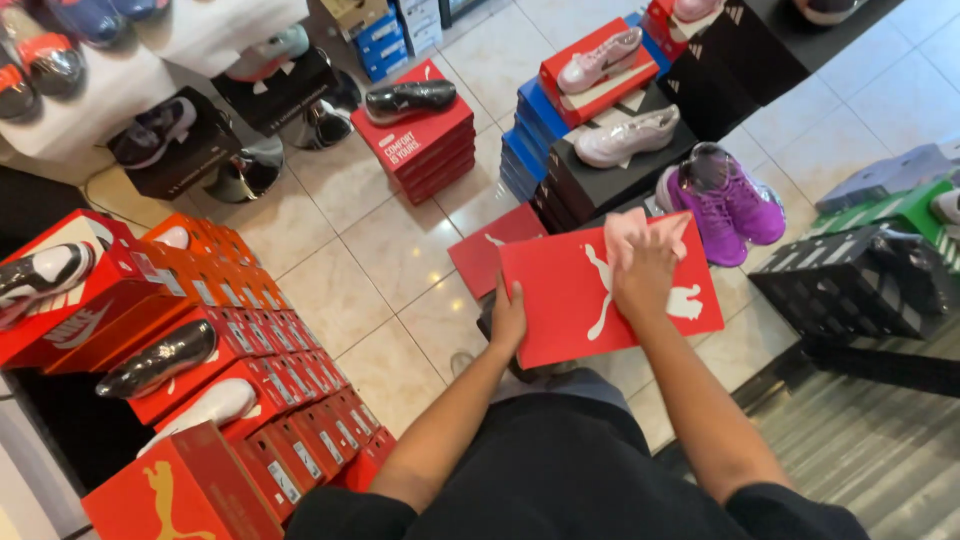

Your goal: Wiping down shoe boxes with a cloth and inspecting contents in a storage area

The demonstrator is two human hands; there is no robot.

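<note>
The left hand point(508, 320) clasps the near-left edge of a red shoebox lid point(600, 290), fingers curled around the rim, forearm angled up from below. The right hand point(645, 268) lies flat on the lid's top, pressing a pale cloth point(640, 228) under spread fingers. Just beyond the lid sit purple sneakers point(722, 200); left of it, another red box point(480, 255) on the tiled floor point(390, 250).

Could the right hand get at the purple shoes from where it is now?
Probably yes. The right hand presses a pink cloth on the red box lid, and the purple shoes stand on the floor just beyond the lid's far edge, with nothing between them.
</note>
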